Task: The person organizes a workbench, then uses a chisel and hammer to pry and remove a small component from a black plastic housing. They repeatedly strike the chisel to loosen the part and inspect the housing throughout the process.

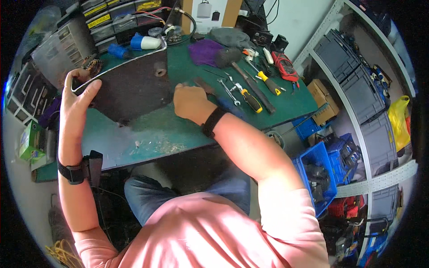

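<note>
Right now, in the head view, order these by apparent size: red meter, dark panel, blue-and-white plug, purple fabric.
Largest to smallest:
1. Dark panel
2. Purple fabric
3. Red meter and blue-and-white plug: too alike to rank.

Dark panel (132, 91) — in left grip (78, 99)

Flat dark-brown panel (134, 96), whitish edge along the top. Matte green tabletop (290, 100), pale blotchy scuffs near the front. Purple crumpled cloth (203, 53). Yellow-and-black screwdriver handle (269, 83). Red handheld meter (284, 66), dark face. Blue plastic open bin (332, 187). Plain pink T-shirt (201, 228).
</note>
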`<action>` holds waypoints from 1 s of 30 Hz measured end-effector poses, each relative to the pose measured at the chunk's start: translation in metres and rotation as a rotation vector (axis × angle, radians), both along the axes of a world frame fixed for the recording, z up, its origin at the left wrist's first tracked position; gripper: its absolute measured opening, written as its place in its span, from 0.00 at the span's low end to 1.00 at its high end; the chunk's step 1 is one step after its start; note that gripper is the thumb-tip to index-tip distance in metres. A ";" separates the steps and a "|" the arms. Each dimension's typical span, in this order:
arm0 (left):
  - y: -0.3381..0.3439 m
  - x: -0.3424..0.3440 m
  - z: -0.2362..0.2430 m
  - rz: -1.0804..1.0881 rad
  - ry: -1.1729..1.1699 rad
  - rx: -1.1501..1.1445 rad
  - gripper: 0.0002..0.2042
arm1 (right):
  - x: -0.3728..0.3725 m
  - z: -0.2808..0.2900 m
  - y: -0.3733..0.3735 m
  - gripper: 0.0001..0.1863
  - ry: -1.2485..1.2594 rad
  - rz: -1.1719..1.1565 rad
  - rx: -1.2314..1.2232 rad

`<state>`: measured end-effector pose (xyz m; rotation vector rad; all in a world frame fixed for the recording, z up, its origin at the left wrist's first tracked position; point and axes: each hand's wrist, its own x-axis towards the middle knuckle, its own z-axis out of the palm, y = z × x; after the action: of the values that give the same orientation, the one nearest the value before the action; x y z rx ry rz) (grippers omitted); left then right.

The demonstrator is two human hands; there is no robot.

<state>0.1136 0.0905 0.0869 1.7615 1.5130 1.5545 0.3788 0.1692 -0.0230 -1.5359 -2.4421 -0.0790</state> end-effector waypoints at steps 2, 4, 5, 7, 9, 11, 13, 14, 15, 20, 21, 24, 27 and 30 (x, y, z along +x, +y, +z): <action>-0.002 0.002 0.000 0.009 -0.012 -0.006 0.22 | 0.004 -0.001 0.000 0.12 -0.007 -0.007 -0.025; -0.006 0.005 0.000 0.003 -0.045 -0.005 0.20 | 0.008 0.005 -0.003 0.13 -0.012 -0.031 -0.080; -0.006 0.005 0.000 0.009 -0.045 0.002 0.20 | 0.009 0.003 -0.003 0.11 -0.009 -0.011 -0.062; -0.005 0.005 -0.001 0.021 -0.043 0.023 0.20 | 0.013 0.001 -0.003 0.09 -0.003 0.030 -0.022; -0.004 0.003 0.000 0.036 -0.015 0.000 0.20 | 0.019 -0.002 -0.002 0.07 -0.009 0.079 0.069; -0.004 0.000 0.001 0.047 0.022 -0.037 0.20 | 0.027 -0.002 -0.002 0.07 -0.005 0.093 0.110; -0.005 0.000 0.000 0.030 0.004 0.014 0.21 | 0.036 0.010 -0.003 0.08 0.011 0.089 0.095; -0.004 0.000 -0.002 0.026 -0.005 0.037 0.21 | 0.041 0.022 -0.004 0.09 0.058 0.035 -0.015; -0.003 0.001 -0.004 0.031 -0.011 0.051 0.22 | 0.051 0.026 -0.002 0.09 0.118 -0.019 -0.033; 0.000 -0.006 -0.003 0.066 0.059 -0.010 0.24 | 0.127 0.043 0.007 0.07 0.013 -0.165 0.102; -0.001 -0.006 -0.001 0.064 0.055 -0.024 0.24 | 0.134 0.042 0.008 0.07 -0.044 -0.176 0.083; -0.004 -0.006 0.002 0.056 0.056 -0.049 0.24 | 0.140 0.032 0.006 0.07 -0.160 -0.185 0.068; -0.002 -0.006 0.001 0.061 0.059 -0.030 0.24 | 0.134 0.022 0.002 0.07 -0.208 -0.144 0.104; -0.005 -0.002 0.005 0.050 0.049 -0.081 0.23 | 0.128 0.026 -0.009 0.10 -0.112 -0.131 0.016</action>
<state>0.1120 0.0856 0.0920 1.7413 1.6318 1.4617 0.5063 0.1601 0.0026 -1.7271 -2.4144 -0.2143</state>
